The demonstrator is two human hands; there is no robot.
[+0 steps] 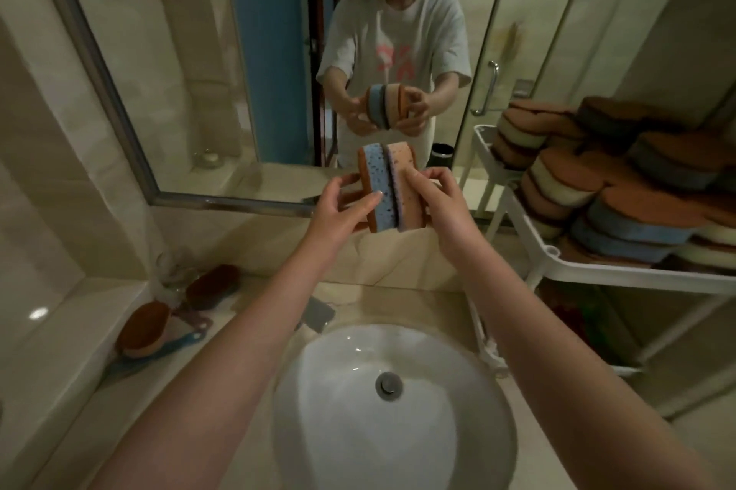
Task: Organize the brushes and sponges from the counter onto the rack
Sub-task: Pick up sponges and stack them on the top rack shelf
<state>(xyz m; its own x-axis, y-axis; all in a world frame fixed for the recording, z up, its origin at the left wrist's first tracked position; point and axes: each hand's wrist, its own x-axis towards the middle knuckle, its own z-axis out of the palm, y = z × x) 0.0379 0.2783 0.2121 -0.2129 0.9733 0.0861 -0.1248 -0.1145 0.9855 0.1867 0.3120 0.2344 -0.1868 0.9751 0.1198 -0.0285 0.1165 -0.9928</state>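
I see the left hand [342, 203] and right hand [434, 197] pinching two sponges [388, 191] pressed together on edge, above the sink [342, 430]. The rack [557, 270] at right holds stacked sponges. Two brushes [159, 324] lie on the counter [79, 390] at left.

Head camera looks forward and down, close over the sink [398, 430]

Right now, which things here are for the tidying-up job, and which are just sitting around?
For the job:
- two sponges, blue and peach, held between the left hand and right hand
- white rack with sponges piled on it
- two brushes on the counter

Just sitting around:
- sink
- mirror
- glass door handle
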